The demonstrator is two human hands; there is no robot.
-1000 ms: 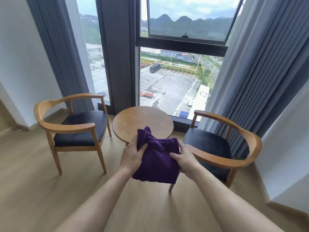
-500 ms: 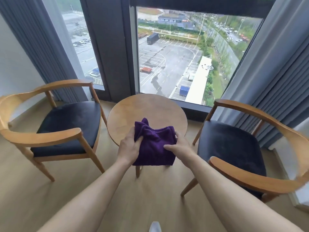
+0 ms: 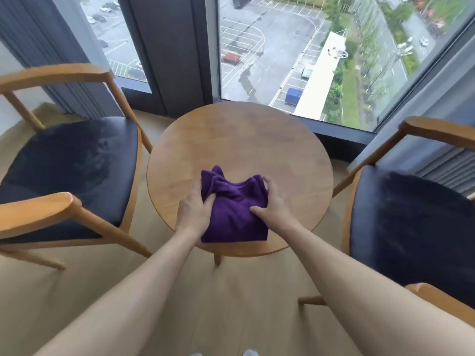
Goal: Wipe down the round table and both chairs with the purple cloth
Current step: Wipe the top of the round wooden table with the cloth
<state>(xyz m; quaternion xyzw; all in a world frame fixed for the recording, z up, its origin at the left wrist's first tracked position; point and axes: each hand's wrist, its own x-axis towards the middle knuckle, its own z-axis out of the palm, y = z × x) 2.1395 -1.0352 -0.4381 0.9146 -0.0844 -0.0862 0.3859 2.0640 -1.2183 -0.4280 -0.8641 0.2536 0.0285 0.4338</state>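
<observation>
The folded purple cloth (image 3: 235, 211) is over the near part of the round wooden table (image 3: 239, 140). My left hand (image 3: 194, 209) grips its left edge, thumb pressed into the fabric. My right hand (image 3: 273, 204) holds its right edge, fingers curled round the far corner. I cannot tell if the cloth rests on the tabletop. The left chair (image 3: 69, 163), wooden with a dark seat, stands beside the table. The right chair (image 3: 411, 217), of the same kind, stands on the other side.
A floor-to-ceiling window (image 3: 295, 47) is right behind the table, with a dark frame post (image 3: 164, 47) at its left. Grey curtains (image 3: 38, 47) hang behind both chairs. The light wooden floor (image 3: 231, 291) lies between me and the table.
I have come closer and the view has tilted down. Both hands have carried the cloth forward from in front of the table's edge to over its near part.
</observation>
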